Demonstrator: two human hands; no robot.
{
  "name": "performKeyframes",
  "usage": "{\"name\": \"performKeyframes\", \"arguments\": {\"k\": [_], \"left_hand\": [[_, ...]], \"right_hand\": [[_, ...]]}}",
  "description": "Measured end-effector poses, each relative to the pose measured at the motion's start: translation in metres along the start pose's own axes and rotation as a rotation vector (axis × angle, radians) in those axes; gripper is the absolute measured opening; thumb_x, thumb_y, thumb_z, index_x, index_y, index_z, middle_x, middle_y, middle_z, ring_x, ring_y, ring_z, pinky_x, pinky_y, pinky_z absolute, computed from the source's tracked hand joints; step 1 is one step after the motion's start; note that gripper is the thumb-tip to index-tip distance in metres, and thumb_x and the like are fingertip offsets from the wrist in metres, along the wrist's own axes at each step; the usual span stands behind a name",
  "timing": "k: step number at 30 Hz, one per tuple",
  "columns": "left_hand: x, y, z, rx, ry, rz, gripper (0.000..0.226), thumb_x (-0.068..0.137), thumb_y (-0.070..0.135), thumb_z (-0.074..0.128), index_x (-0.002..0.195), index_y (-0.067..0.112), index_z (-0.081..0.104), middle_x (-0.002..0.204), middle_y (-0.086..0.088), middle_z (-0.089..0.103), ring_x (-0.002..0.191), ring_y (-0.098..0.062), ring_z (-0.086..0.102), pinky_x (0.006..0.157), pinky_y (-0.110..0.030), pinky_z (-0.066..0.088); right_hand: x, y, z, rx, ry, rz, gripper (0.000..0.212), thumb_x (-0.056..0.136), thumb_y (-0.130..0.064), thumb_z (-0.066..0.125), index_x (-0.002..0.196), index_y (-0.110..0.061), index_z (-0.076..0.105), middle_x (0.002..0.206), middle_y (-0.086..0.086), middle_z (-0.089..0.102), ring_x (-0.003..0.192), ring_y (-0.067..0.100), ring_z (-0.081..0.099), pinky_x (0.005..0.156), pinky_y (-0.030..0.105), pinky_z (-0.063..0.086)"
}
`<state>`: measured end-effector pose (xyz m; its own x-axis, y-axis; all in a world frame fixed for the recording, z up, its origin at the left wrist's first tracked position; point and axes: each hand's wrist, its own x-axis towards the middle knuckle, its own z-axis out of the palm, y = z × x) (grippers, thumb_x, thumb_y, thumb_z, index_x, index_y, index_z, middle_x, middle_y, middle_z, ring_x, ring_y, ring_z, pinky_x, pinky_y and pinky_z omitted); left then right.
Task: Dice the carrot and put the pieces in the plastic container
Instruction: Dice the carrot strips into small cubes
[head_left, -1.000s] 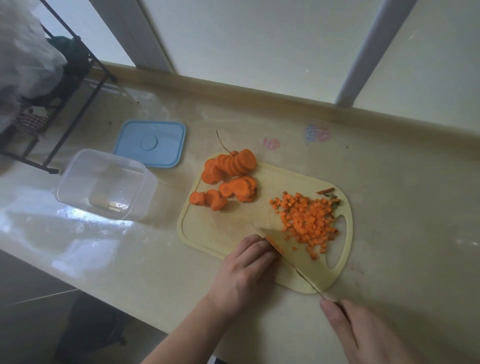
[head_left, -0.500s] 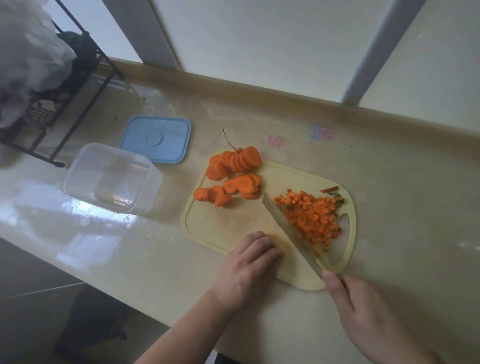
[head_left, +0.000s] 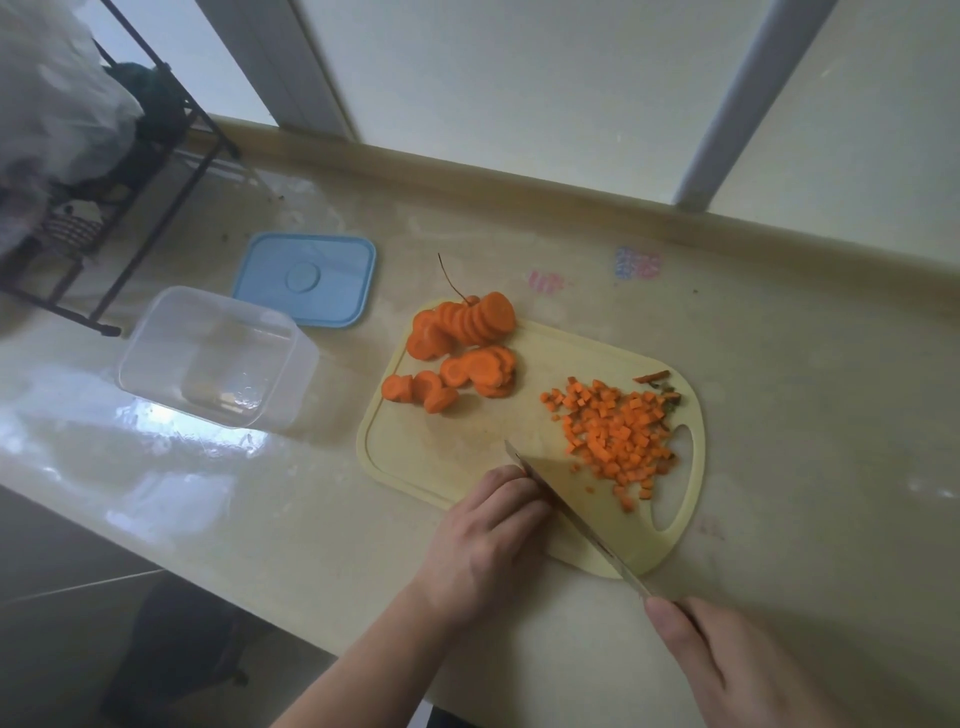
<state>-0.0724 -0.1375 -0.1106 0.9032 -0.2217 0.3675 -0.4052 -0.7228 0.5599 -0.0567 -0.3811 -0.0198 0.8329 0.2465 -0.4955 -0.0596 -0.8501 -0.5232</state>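
A pale yellow cutting board (head_left: 457, 452) lies on the counter. Round carrot slices (head_left: 467, 338) are heaped at its far left, and a pile of diced carrot (head_left: 613, 431) lies at its right. My left hand (head_left: 483, 540) rests on the board's near edge with its fingers curled down; the carrot piece under them is hidden. My right hand (head_left: 727, 660) grips the handle of a knife (head_left: 571, 504), whose blade lies against my left knuckles. The clear plastic container (head_left: 208, 358) stands left of the board with nothing in it.
A blue lid (head_left: 306, 278) lies behind the container. A black wire rack (head_left: 130, 208) with bags stands at the far left. Carrot-top scraps (head_left: 657, 379) sit at the board's far right corner. The counter's near edge runs just below my left wrist.
Half a second ago the knife blade was up against the diced pile at the right. It has come back left to my left fingers. My left hand stayed put.
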Motion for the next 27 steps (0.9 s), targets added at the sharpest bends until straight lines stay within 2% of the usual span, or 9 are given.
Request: {"name": "performKeyframes", "arguments": {"k": [4,8,10,13,15,17,21,24,27], "left_hand": [[0.001,-0.001,0.000,-0.025,0.001,0.001,0.028,0.082,-0.006,0.080,0.109,-0.003,0.073,0.115,-0.015,0.068,0.118,-0.032,0.061,0.097,-0.039,0.052],[0.001,-0.002,0.000,-0.042,0.007,-0.001,0.031,0.079,-0.008,0.082,0.109,-0.003,0.074,0.116,-0.015,0.069,0.121,-0.030,0.061,0.099,-0.039,0.052],[0.002,-0.003,-0.001,-0.039,0.017,0.002,0.028,0.081,-0.006,0.081,0.107,-0.003,0.074,0.114,-0.015,0.069,0.119,-0.030,0.061,0.099,-0.039,0.052],[0.001,-0.001,0.000,-0.025,0.024,0.006,0.022,0.084,-0.001,0.080,0.105,-0.002,0.074,0.108,-0.014,0.068,0.110,-0.032,0.062,0.095,-0.039,0.053],[0.001,0.000,0.000,-0.008,0.034,0.001,0.019,0.085,0.000,0.080,0.103,-0.001,0.074,0.105,-0.013,0.067,0.106,-0.032,0.062,0.092,-0.039,0.053],[0.002,0.001,0.001,0.004,0.042,-0.002,0.019,0.085,0.001,0.081,0.102,-0.001,0.074,0.104,-0.013,0.067,0.105,-0.032,0.063,0.091,-0.040,0.053],[-0.001,0.002,-0.001,-0.004,0.038,-0.016,0.021,0.085,0.001,0.080,0.105,0.000,0.074,0.106,-0.013,0.067,0.107,-0.032,0.063,0.092,-0.040,0.053],[-0.004,0.001,-0.003,-0.027,0.015,-0.002,0.032,0.079,-0.008,0.082,0.109,-0.003,0.073,0.112,-0.015,0.067,0.112,-0.034,0.062,0.094,-0.041,0.053],[-0.006,0.002,-0.005,-0.024,0.008,0.007,0.033,0.078,-0.011,0.081,0.109,-0.004,0.072,0.115,-0.016,0.067,0.113,-0.035,0.062,0.095,-0.042,0.052]], "right_hand": [[-0.002,-0.004,-0.002,-0.079,0.001,0.012,0.125,0.043,-0.099,-0.019,0.080,-0.017,0.069,0.062,0.004,0.060,0.088,0.007,0.058,0.072,0.027,0.045],[0.016,-0.010,0.007,-0.064,-0.051,-0.103,0.086,0.072,-0.084,-0.003,0.074,-0.021,0.056,0.069,-0.004,0.063,0.073,0.008,0.061,0.070,0.031,0.049],[0.023,-0.012,0.011,-0.035,-0.037,-0.133,0.078,0.079,-0.079,0.002,0.070,-0.020,0.052,0.065,-0.002,0.061,0.069,0.010,0.060,0.068,0.037,0.048],[0.029,-0.004,0.006,0.040,0.000,-0.137,0.084,0.073,-0.089,0.004,0.065,-0.022,0.053,0.059,-0.006,0.059,0.062,0.008,0.058,0.062,0.037,0.046],[0.028,0.000,-0.003,0.086,0.025,-0.110,0.083,0.070,-0.093,0.005,0.068,-0.027,0.055,0.065,-0.019,0.062,0.061,0.005,0.058,0.055,0.029,0.042],[0.026,-0.002,-0.007,0.119,0.040,-0.094,0.085,0.067,-0.094,0.005,0.064,-0.024,0.053,0.067,-0.026,0.061,0.063,0.002,0.058,0.052,0.023,0.038],[0.018,-0.010,-0.005,0.098,0.015,-0.122,0.079,0.062,-0.096,0.001,0.080,-0.040,0.053,0.067,-0.020,0.062,0.061,0.002,0.057,0.054,0.024,0.039],[0.012,-0.009,-0.003,0.088,-0.008,-0.119,0.092,0.063,-0.096,0.001,0.073,-0.023,0.055,0.067,-0.014,0.063,0.060,0.002,0.058,0.057,0.025,0.040],[0.009,-0.006,0.001,0.074,-0.004,-0.133,0.091,0.063,-0.096,0.000,0.066,-0.021,0.052,0.061,-0.016,0.060,0.059,0.001,0.057,0.055,0.019,0.039]]}}
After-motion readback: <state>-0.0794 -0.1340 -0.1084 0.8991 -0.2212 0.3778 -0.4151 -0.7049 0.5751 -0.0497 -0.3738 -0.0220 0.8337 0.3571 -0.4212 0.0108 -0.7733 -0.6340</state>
